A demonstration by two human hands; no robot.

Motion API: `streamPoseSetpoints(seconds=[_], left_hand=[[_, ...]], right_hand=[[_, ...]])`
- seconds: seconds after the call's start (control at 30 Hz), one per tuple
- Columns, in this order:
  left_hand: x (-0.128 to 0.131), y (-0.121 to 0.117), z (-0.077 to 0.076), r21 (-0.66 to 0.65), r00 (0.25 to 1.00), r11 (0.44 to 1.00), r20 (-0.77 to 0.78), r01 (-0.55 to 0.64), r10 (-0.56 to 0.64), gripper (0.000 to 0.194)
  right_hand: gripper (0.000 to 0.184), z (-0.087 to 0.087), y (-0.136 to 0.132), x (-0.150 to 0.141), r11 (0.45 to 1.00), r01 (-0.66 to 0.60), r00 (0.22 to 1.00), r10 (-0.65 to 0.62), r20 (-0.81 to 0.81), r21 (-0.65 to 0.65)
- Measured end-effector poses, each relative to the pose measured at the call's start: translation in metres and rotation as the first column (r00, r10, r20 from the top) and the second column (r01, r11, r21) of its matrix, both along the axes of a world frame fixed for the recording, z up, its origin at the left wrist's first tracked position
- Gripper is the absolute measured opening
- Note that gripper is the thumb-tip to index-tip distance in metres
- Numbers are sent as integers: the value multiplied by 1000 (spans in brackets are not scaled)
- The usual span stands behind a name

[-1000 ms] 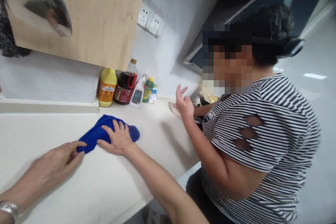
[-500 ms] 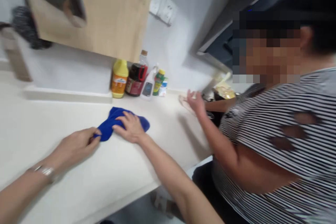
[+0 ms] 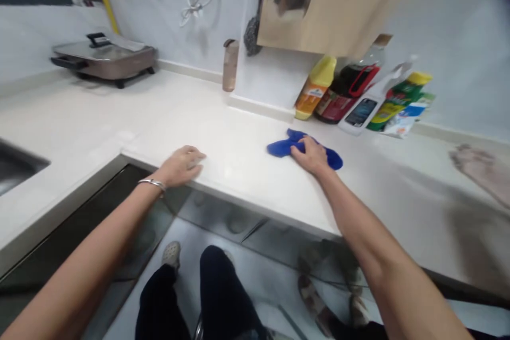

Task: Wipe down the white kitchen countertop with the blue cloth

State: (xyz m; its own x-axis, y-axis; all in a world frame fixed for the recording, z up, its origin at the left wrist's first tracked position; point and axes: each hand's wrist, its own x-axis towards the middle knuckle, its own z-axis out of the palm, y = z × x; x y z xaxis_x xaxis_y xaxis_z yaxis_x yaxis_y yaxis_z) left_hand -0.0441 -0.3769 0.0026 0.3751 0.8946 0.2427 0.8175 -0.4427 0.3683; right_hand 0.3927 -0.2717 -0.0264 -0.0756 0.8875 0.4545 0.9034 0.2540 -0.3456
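A blue cloth [image 3: 280, 148] lies bunched on the white countertop [image 3: 235, 175], a little in front of the bottles. My right hand [image 3: 312, 156] is closed over its middle, and cloth sticks out on both sides of the fingers. Over the front edge of the counter, near the inner corner, is my left hand [image 3: 181, 166], a bracelet [image 3: 152, 184] on its wrist. Its fingers are loosely bent and apart, with nothing in them.
Against the wall stand a yellow bottle [image 3: 316, 87], a dark-liquid bottle [image 3: 337, 98], a white spray bottle [image 3: 362, 109] and a green bottle [image 3: 394, 103]. Farther left are a tumbler [image 3: 230, 66], an electric pan [image 3: 107, 58] and a sink [image 3: 18, 167]. Another person's hand [image 3: 474, 162] is at right.
My left hand has let go of the cloth and moved left to the counter edge. My right hand now grasps the cloth instead of lying flat on it. The view has swung left.
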Motion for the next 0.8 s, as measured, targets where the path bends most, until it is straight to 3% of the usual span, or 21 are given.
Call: streamPoseSetpoints(seconds=[0.13,0.2,0.27,0.4,0.57,0.67,0.73,0.8], left_hand=[[-96,-69,19,-40,942,966,-234,-254,238,48],[-120,-92,29,-39,904,936,-277,-350,327,50],[-125,-106,33,-13,888,919,-261,-395,378,49],[-91,-112,26,39,930,944,-167,-327,329,56],[-29,-95,10,159,958,951,-73,-265,279,52],[-5,-81,4,208,962,945,-56,-252,269,47],[3,-70,2,198,963,950,-66,-243,261,46],[8,-58,1,168,958,949,-66,-266,280,45]], right_hand=[[25,-2,-33,-15,995,-90,995,88,-52,-52],[21,-3,-68,-22,984,-170,985,168,-39,-51],[22,-5,-109,-27,971,-238,971,237,-12,-21],[29,-11,-179,-21,946,-305,952,302,45,106],[24,-36,-220,7,880,-404,911,362,198,251],[17,-68,-231,29,840,-529,838,494,234,120],[21,-90,-233,46,864,-504,856,499,133,-1],[29,-108,-233,61,904,-424,903,427,41,-60]])
